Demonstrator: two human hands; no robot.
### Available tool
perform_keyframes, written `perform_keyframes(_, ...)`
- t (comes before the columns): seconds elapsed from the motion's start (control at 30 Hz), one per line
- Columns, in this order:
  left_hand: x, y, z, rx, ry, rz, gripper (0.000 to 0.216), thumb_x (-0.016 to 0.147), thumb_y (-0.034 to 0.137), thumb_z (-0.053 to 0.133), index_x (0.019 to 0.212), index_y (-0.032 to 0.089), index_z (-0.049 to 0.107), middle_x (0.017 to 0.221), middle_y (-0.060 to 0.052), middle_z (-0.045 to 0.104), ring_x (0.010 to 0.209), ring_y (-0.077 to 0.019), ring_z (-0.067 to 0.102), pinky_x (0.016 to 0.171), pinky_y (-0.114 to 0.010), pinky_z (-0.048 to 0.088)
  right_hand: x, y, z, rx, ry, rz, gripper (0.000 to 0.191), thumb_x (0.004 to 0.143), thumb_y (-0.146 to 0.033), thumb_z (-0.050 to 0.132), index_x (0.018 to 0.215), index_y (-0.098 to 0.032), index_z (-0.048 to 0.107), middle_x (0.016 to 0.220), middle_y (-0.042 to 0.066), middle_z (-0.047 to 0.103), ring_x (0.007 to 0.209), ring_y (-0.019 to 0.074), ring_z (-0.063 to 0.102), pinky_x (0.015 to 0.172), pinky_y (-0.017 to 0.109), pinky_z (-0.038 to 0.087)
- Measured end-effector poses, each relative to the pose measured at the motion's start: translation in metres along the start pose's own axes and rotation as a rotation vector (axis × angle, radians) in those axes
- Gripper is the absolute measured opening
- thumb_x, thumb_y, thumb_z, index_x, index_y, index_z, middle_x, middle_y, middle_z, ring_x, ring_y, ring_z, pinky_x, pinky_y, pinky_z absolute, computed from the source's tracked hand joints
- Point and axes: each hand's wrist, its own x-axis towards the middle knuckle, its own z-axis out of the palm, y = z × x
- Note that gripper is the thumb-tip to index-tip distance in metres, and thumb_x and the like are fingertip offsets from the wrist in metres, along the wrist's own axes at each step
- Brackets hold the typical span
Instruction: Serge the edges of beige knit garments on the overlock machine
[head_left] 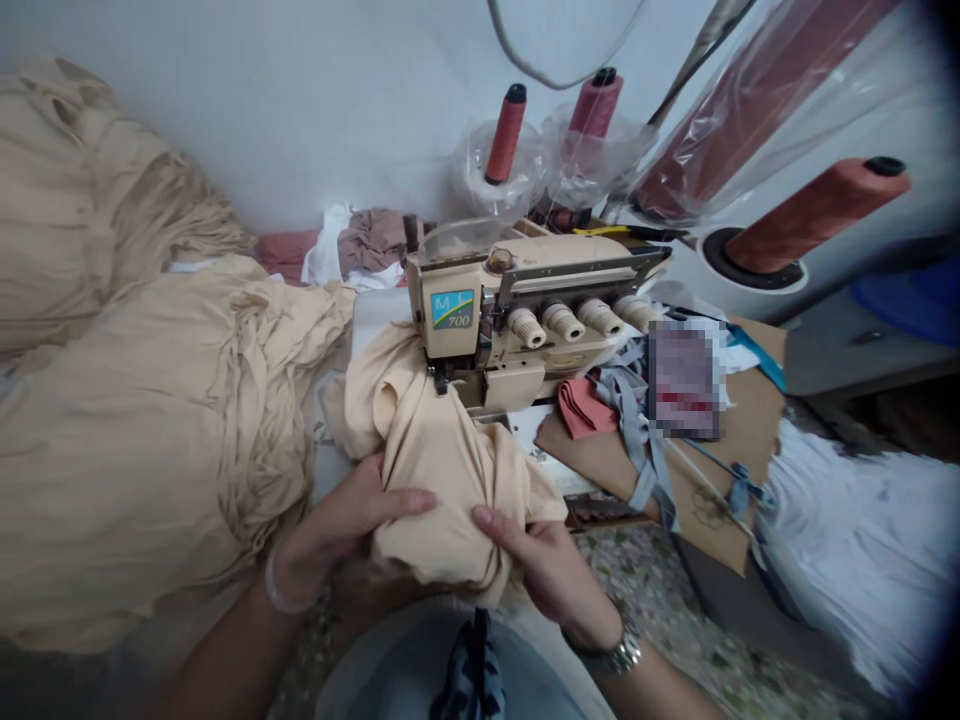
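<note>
A piece of beige fabric lies under the front of a cream overlock sewing machine marked 700. Its near end drapes down over the table edge. My left hand is closed on the left side of the fabric, thumb on top and the other fingers hidden beneath. On the right side, my right hand pinches the same fabric, its thumb on top and its fingers underneath. The cloth gathers in folds between both hands and reaches up to the presser foot.
Large heaps of beige fabric fill the left side. Several thread cones, one a red cone, stand behind the machine. Grey fabric strips and a folded coral cloth lie on cardboard at right. White fabric is piled far right.
</note>
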Motion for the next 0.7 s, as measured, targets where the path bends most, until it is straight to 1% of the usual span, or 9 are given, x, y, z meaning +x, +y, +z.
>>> perform_keyframes(0.1,-0.008,-0.002,-0.009,0.129,-0.009,-0.007,0.051,0.068,0.036,0.086,0.113,0.017,0.071,0.103,-0.009,0.077,0.093,-0.0239,0.071,0.078,-0.03,0.058,-0.013,0.016,-0.007,0.006,0.081,-0.02,0.039,0.074,-0.049,0.082,0.102,-0.022,0.077,0.11,0.01,0.077,0.107,0.0337,0.07,0.098,0.048,0.054)
perform_keyframes(0.17,-0.015,-0.006,-0.014,0.206,0.0,0.006,0.035,0.072,0.041,0.082,0.097,0.017,0.075,0.089,-0.006,0.077,0.084,-0.0209,0.069,0.073,-0.027,0.057,-0.024,0.028,-0.014,-0.007,0.173,-0.061,0.042,0.076,-0.052,0.08,0.105,-0.022,0.076,0.109,0.011,0.077,0.106,0.0327,0.07,0.095,0.046,0.055)
perform_keyframes(0.2,-0.019,-0.008,-0.015,0.234,0.012,0.011,0.031,0.075,0.044,0.08,0.088,0.017,0.075,0.082,-0.004,0.075,0.078,-0.0194,0.067,0.069,-0.025,0.055,-0.029,0.034,-0.018,-0.015,0.205,-0.068,0.042,0.077,-0.054,0.078,0.104,-0.022,0.075,0.109,0.011,0.077,0.105,0.0322,0.07,0.093,0.045,0.056)
perform_keyframes(0.27,-0.025,-0.012,-0.014,0.256,0.041,0.001,0.037,0.078,0.053,0.074,0.077,0.016,0.073,0.072,-0.003,0.072,0.068,-0.0172,0.063,0.063,-0.024,0.053,-0.038,0.046,-0.022,-0.042,0.215,-0.05,0.04,0.076,-0.054,0.079,0.099,-0.022,0.076,0.104,0.011,0.078,0.098,0.0311,0.072,0.087,0.043,0.058)
perform_keyframes(0.33,-0.029,-0.014,-0.009,0.249,0.088,-0.009,0.044,0.081,0.058,0.069,0.077,0.015,0.073,0.074,-0.004,0.073,0.068,-0.0175,0.063,0.063,-0.024,0.052,-0.041,0.053,-0.021,-0.072,0.206,-0.027,0.036,0.071,-0.051,0.084,0.09,-0.021,0.076,0.095,0.011,0.079,0.086,0.0286,0.073,0.079,0.04,0.059)
perform_keyframes(0.4,-0.029,-0.011,-0.003,0.272,0.174,0.009,0.045,0.082,0.059,0.068,0.084,0.015,0.073,0.079,-0.005,0.074,0.07,-0.0193,0.063,0.062,-0.025,0.051,-0.037,0.056,-0.018,-0.078,0.212,-0.028,0.033,0.067,-0.047,0.088,0.083,-0.02,0.076,0.086,0.009,0.079,0.078,0.0259,0.072,0.075,0.037,0.059)
perform_keyframes(0.5,-0.024,0.001,0.001,0.417,0.342,0.072,0.044,0.08,0.059,0.069,0.083,0.015,0.073,0.074,-0.005,0.072,0.065,-0.0203,0.061,0.054,-0.025,0.047,-0.023,0.051,-0.009,-0.005,0.205,-0.037,0.033,0.065,-0.046,0.089,0.081,-0.02,0.074,0.086,0.008,0.079,0.076,0.0247,0.072,0.075,0.036,0.059)
perform_keyframes(0.63,-0.015,0.027,-0.004,0.788,0.533,0.186,0.043,0.082,0.059,0.064,0.077,0.016,0.07,0.065,-0.005,0.068,0.06,-0.0212,0.061,0.051,-0.027,0.042,-0.002,0.039,0.007,0.132,0.169,-0.045,0.037,0.064,-0.043,0.09,0.09,-0.022,0.074,0.097,0.007,0.079,0.085,0.0253,0.073,0.082,0.038,0.059)
perform_keyframes(0.7,-0.009,0.04,-0.01,1.0,0.643,0.263,0.041,0.082,0.057,0.062,0.071,0.018,0.066,0.058,-0.004,0.063,0.056,-0.0203,0.058,0.052,-0.027,0.04,0.008,0.033,0.015,0.166,0.149,-0.058,0.038,0.064,-0.041,0.089,0.093,-0.022,0.074,0.101,0.008,0.079,0.088,0.0253,0.073,0.084,0.038,0.058)
